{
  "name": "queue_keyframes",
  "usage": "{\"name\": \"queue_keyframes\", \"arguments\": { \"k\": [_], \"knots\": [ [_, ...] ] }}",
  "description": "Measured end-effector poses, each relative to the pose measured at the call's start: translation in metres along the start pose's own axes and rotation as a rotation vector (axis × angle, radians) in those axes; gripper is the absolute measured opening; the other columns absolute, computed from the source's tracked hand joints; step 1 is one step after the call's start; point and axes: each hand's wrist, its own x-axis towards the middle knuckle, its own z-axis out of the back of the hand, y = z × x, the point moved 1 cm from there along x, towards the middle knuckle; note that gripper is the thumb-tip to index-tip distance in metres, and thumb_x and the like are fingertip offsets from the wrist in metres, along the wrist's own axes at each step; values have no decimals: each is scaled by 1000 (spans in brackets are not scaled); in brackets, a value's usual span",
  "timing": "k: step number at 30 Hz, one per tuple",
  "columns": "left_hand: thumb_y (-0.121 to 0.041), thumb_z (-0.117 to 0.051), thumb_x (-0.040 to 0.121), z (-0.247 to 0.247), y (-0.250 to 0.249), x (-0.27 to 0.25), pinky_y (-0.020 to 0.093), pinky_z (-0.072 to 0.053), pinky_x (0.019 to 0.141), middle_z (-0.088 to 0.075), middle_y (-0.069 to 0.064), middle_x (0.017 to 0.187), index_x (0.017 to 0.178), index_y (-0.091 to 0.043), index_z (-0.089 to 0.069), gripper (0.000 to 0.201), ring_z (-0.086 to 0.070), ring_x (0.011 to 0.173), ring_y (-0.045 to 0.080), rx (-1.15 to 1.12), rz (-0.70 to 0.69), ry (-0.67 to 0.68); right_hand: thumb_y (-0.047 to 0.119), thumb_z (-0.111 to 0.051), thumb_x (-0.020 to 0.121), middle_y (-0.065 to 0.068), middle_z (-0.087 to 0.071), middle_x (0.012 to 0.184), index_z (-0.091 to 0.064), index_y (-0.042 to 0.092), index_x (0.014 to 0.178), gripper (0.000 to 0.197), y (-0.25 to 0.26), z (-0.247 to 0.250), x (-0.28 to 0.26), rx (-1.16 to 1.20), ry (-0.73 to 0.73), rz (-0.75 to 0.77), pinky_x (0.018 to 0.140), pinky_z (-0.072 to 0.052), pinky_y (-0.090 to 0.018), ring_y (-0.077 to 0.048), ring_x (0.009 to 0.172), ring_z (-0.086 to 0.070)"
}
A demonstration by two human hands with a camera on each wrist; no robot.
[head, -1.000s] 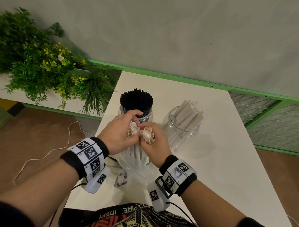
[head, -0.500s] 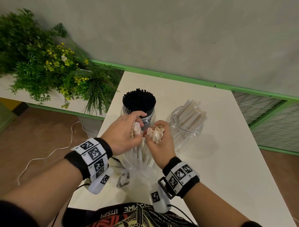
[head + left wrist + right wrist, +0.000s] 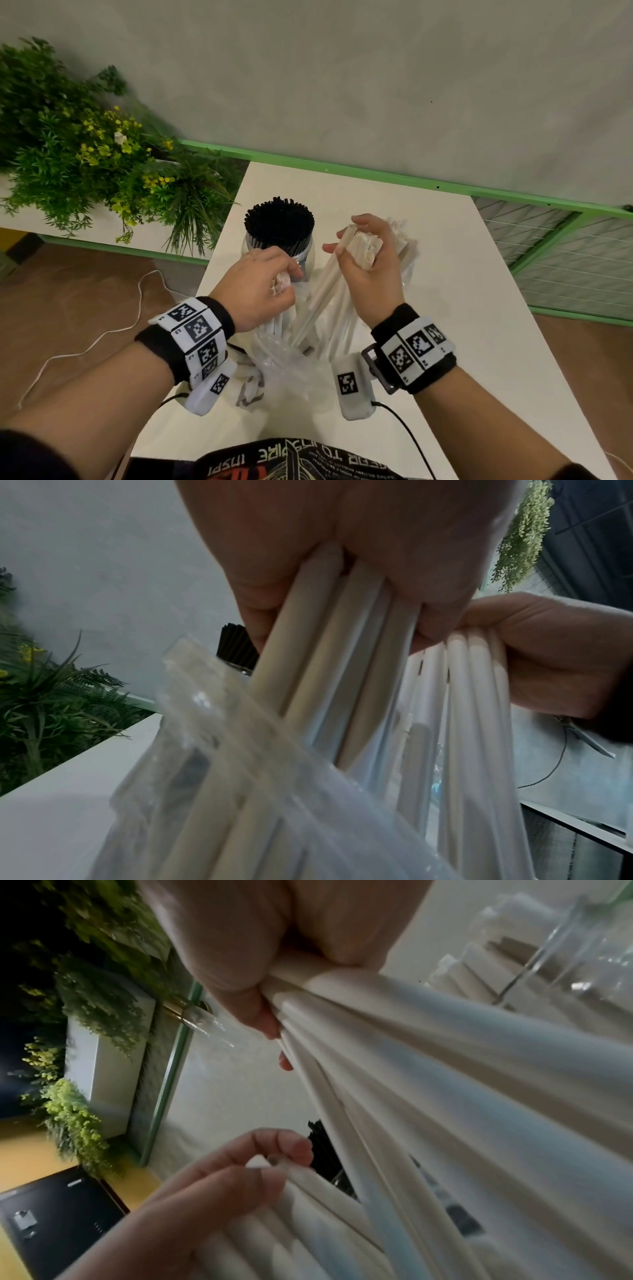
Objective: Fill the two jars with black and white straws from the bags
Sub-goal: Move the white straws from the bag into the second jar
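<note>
White straws split between hands above clear bag [image 3: 294, 363], bag's near-side of black-straw jar [image 3: 279, 240]. Right hand [image 3: 368, 270] curled round lifted bunch [image 3: 337, 274], likely bound for half-filled jar [image 3: 409, 246] right of black-straw jar. Left hand [image 3: 257, 284] clenches remaining bunch [image 3: 329, 653], probably steadying bag.
</note>
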Motion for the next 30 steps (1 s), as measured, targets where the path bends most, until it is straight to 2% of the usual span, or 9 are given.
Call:
{"name": "queue_keyframes", "arguments": {
  "k": [2,6,11,15,20,22,27,30],
  "knots": [
    [-48,-36,70,0,0,0,22,-30,81,-49,-22,100,99,-32,-63,42,-45,93,7,0,1,0,-9,-54,88,-14,-54,107,-50,24,108,39,-6,-5,-5,-37,16,-5,90,-53,-44,-20,91,-71],
    [-49,-37,72,1,0,-2,22,-29,80,-50,-20,100,96,-31,-64,41,-45,93,6,8,1,0,-11,-52,88,-10,-53,104,-49,21,105,36,-6,-4,-5,-22,-29,-4,83,-52,-34,-20,90,-71],
    [-49,-39,72,2,-1,-3,26,-32,78,-51,-19,96,81,-39,-58,24,-48,91,9,-49,20,19,-15,-52,86,-10,-56,96,-46,17,102,37,32,36,37,105,-252,99,83,-54,-42,-29,87,-71],
    [-51,-39,71,0,-3,0,24,-30,76,-51,-19,95,76,-38,-57,22,-47,89,8,-47,20,16,-14,-49,86,-6,-56,95,-45,17,105,37,56,69,72,162,-405,221,87,-52,-49,-32,89,-70],
    [-49,-39,70,-1,-3,3,25,-33,76,-54,-15,97,76,-34,-58,25,-51,91,11,-39,23,9,-12,-47,86,-6,-55,96,-43,16,107,34,63,80,85,101,-493,325,86,-54,-42,-29,90,-70],
    [-49,-39,70,-2,-4,3,26,-34,77,-54,-16,97,76,-35,-57,23,-51,92,11,-40,29,8,-10,-47,87,-5,-56,98,-44,18,108,35,54,79,82,49,-505,317,87,-55,-39,-26,90,-70],
    [-49,-40,70,-3,-5,3,27,-34,78,-54,-16,96,73,-37,-55,19,-52,91,12,-63,37,-9,-8,-48,88,-2,-58,100,-47,26,106,38,22,74,70,-42,-517,255,82,-52,-24,-19,91,-70],
    [-48,-41,70,-4,-5,2,27,-35,78,-55,-16,95,73,-36,-56,19,-52,92,14,-77,40,-21,-7,-49,88,1,-57,100,-48,30,103,39,7,73,65,-40,-506,213,81,-51,-22,-19,92,-70]
  ]
}}
